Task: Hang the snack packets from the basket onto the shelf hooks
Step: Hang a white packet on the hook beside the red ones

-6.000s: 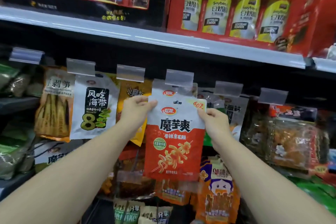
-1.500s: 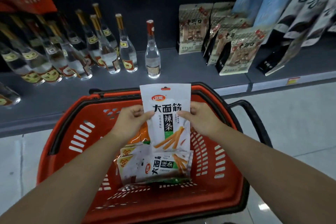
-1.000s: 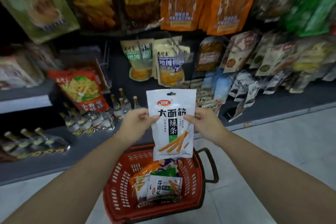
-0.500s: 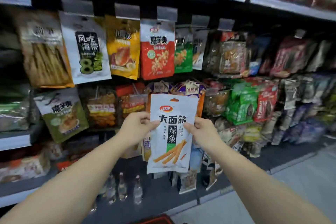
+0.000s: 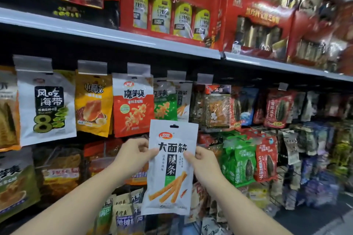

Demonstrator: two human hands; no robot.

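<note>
- The shelf (image 5: 133, 38) spans the far wall, with gift boxes (image 5: 170, 4) on top and hanging packets (image 5: 133, 107) below.
- A white snack packet (image 5: 170, 168) is upright in the near middle, in front of the hooks, not hung.
- The left hand (image 5: 131, 155) has its grip pinching the packet's left edge.
- The right hand (image 5: 203, 165) has its grip pinching the right edge.

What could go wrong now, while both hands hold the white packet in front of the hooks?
1. The hole at the top of the white packet is small, and both the left hand and the right hand grip lower down, so the top may bend and miss the hook.
2. The matching packets hang half hidden behind the green packet; it could land on the wrong hook.
</note>
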